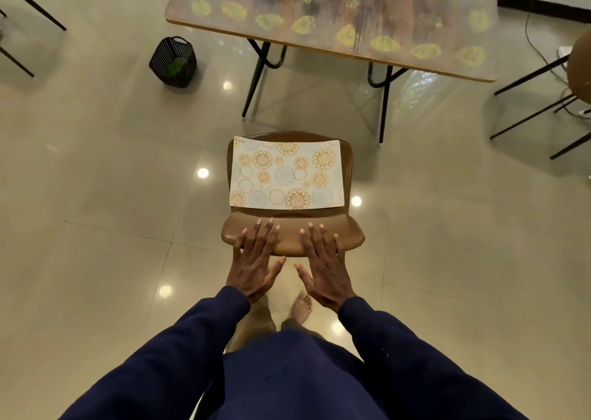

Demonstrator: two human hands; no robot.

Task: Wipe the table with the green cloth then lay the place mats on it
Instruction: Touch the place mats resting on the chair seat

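Centrally, a place mat (287, 173) with orange and pale blue round motifs lay flat on the seat of a brown chair (289, 239). It covered most of the seat, with its long edges running left to right. Whether further mats lay beneath it could not be determined.

The left hand (254, 259) and the right hand (324, 266) were both spread, palms down, with straight, separated fingers, and held nothing. Their fingertips reached over the top edge of the chair's backrest, near the mat's closest edge but apart from it. Contact with the backrest could not be confirmed. The two hands were side by side, thumbs pointing toward each other, and dark blue sleeves (179, 349) covered both forearms.

The table (335, 13), its top printed with yellow-green leaf shapes, stood beyond the chair on black folding legs. The green cloth (175, 67) lay inside a black slatted basket (158, 56) on the glossy tiled floor (96, 179), left of the table and well apart from the chair. One bare foot (302, 304) showed on the floor below the hands.
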